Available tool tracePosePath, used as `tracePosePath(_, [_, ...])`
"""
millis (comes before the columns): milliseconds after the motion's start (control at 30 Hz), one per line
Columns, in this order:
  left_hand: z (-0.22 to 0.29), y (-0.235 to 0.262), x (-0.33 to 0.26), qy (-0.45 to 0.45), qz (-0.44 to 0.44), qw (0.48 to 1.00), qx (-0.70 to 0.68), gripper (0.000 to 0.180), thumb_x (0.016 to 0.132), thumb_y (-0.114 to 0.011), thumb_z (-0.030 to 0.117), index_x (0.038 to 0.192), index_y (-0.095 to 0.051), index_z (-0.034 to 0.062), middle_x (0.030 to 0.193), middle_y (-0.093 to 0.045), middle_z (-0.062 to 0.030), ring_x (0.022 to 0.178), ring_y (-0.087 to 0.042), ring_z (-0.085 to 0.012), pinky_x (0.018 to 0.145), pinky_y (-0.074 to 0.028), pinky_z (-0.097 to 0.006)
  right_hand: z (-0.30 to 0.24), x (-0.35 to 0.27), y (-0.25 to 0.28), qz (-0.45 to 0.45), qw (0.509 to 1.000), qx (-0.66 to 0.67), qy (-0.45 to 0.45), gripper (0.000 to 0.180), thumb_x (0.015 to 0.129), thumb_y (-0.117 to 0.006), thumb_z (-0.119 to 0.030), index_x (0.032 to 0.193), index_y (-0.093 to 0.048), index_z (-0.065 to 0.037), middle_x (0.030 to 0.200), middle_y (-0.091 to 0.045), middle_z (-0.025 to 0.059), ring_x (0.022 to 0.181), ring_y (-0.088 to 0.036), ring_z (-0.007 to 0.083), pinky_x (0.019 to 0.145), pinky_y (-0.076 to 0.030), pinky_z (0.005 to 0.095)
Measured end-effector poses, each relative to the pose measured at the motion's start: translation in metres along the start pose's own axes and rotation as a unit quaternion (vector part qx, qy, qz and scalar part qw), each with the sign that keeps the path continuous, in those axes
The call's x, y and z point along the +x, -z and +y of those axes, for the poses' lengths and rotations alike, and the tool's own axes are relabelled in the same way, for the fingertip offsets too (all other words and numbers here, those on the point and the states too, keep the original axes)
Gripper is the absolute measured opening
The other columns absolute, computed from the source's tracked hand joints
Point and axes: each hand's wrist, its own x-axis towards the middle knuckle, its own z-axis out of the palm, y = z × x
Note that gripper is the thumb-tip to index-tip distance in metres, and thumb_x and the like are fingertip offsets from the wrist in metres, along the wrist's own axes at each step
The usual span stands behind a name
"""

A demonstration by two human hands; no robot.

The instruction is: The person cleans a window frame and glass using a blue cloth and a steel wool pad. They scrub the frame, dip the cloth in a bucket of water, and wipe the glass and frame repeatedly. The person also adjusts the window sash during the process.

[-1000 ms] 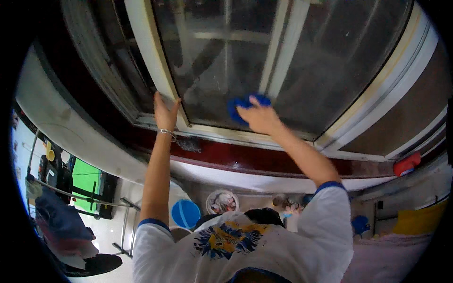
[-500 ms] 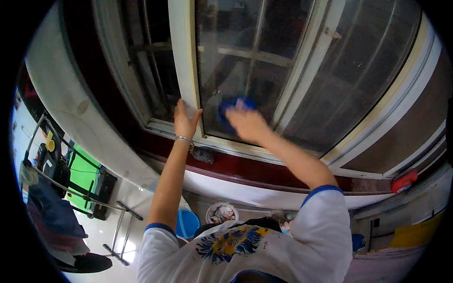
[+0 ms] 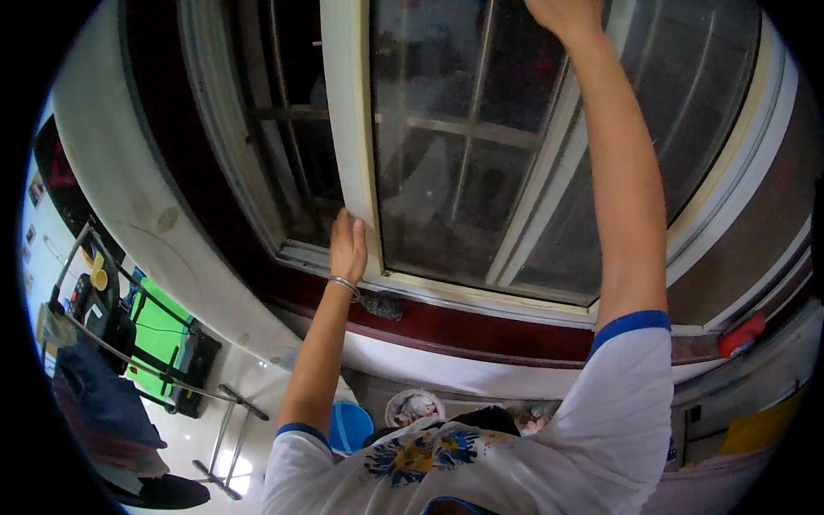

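Note:
My left hand (image 3: 348, 249), with a bracelet at its wrist, lies against the lower part of the white window stile (image 3: 350, 129). Its fingers are stretched upward along the stile. High up at the top edge is my right hand (image 3: 568, 15), in front of the window near the white upright right of the glass pane (image 3: 446, 189). The frame cuts off its fingers, so whatever they hold is out of view. A dark grey scrubber (image 3: 382, 305) sits on the dark red sill (image 3: 463, 330), just right of my left wrist.
A blue bucket (image 3: 350, 427) and a white tub of mixed items (image 3: 414, 405) stand below the sill. At its right end is a red object (image 3: 742, 335). To the left stand a metal rack (image 3: 142, 360) with dark clothes (image 3: 94, 386) and a bright green panel (image 3: 159, 330).
My right hand has swung from the lower pane up to the top edge; the blue cloth it held is out of view. My left hand's thumb has drawn in toward its fingers.

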Motion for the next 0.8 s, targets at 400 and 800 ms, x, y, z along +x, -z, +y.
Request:
tracePosePath(400, [0.016,0.004,-0.002,0.054,-0.005,0.998,0.017,0.059,0.097,-0.033,0.040,0.132,-0.038,-0.0069,0.132,-0.044,-0.0288,0.122,-0.041,-0.0425,0.103,-0.032,-0.043,-0.165,-0.352,0.010,-0.492,0.739,0.257,0.381,0.037,0.080,-0.050,-0.017,0.111,-0.064,-0.001,0.127,-0.056,0.0069,0.125,-0.044,0.0173,0.117,-0.014,0.0334])
tracePosePath(800, [0.009,0.006,-0.001,0.047,-0.051,0.998,-0.012,0.058,0.098,-0.032,0.040,0.133,-0.037,-0.0058,0.131,-0.043,-0.0297,0.122,-0.041,-0.0429,0.103,-0.032,-0.044,-0.070,-0.011,-0.034,-0.167,0.964,0.011,0.206,0.037,0.088,-0.049,-0.033,0.116,-0.063,-0.011,0.134,-0.050,0.0042,0.129,-0.040,0.0179,0.113,-0.013,0.0497])
